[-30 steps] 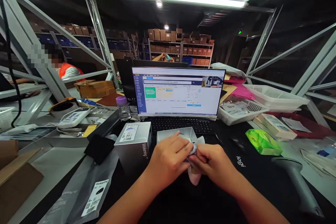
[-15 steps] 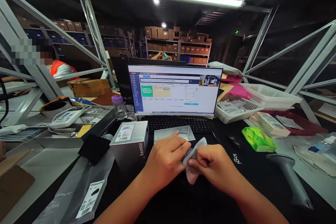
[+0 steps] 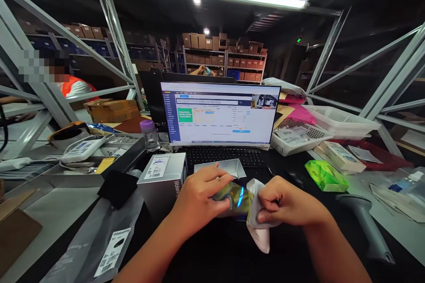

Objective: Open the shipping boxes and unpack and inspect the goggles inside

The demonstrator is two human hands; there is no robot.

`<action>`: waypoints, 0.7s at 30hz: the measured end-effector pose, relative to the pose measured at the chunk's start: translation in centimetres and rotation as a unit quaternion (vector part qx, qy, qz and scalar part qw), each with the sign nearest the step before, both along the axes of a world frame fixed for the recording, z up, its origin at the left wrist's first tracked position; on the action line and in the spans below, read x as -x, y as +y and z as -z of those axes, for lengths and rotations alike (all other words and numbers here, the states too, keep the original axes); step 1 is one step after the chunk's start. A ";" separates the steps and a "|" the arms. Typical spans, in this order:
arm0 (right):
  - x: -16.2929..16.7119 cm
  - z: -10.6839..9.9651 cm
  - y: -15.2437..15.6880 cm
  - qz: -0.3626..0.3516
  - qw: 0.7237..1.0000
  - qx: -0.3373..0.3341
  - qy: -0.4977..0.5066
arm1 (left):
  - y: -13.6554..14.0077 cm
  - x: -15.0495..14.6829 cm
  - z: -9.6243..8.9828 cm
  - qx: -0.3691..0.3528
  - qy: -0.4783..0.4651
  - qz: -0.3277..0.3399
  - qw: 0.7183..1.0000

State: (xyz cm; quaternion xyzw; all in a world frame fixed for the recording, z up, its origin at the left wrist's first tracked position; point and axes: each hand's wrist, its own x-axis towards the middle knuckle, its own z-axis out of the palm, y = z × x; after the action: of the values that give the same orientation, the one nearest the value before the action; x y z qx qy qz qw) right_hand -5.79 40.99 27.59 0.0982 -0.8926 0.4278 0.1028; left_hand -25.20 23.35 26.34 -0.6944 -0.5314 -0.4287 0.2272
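My left hand [image 3: 204, 194] is closed on a mirrored yellow-green lens [image 3: 237, 199] with a bright blue reflection, holding it by its left part between thumb and fingers. In a fist, my right hand [image 3: 282, 201] grips a pale grey-white cloth [image 3: 254, 205], which covers the lens's right end; one corner of the cloth hangs down. Just behind my left hand lies an open grey box part [image 3: 236, 168], partly hidden by the fingers. To the left stands a grey Wakening box [image 3: 162, 181] with a white label on top.
A monitor [image 3: 219, 115] and keyboard [image 3: 226, 158] are behind my hands. On the right are a green tissue pack [image 3: 326, 176], a barcode scanner [image 3: 367, 225] and white baskets [image 3: 297, 137]. A labelled plastic bag [image 3: 89, 243] and black pouch [image 3: 119, 188] lie left. Another person [image 3: 76, 86] is far left.
My right hand and the cloth have moved right, away from my left hand. More of the mirrored lens now shows between the hands.
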 end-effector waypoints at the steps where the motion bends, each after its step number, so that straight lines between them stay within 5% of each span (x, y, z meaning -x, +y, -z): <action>1: 0.2 0.2 -0.6 0.024 1.000 0.001 0.012 | 0.1 -0.2 0.1 -0.005 0.007 -0.003 1.000; 7: 2.0 2.2 -4.6 0.207 0.970 -0.075 0.103 | 0.5 -1.1 0.8 0.005 0.087 0.002 0.996; 9: 2.1 2.3 -4.3 0.192 0.973 -0.081 0.095 | 0.3 -0.7 0.6 0.016 0.078 0.000 0.997; 15: 0.6 0.3 -0.2 -0.006 1.000 -0.017 -0.015 | -0.6 1.1 -0.4 0.028 -0.022 0.017 0.999; 21: 1.4 1.3 -2.5 0.105 0.993 -0.044 0.027 | -0.2 -0.2 0.1 0.017 0.072 -0.010 0.997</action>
State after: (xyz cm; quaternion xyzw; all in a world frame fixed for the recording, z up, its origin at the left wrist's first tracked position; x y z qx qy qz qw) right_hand -7.20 38.46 26.30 0.0197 -0.9130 0.3717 0.1671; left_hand -25.00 23.18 26.20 -0.7221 -0.5277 -0.3664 0.2565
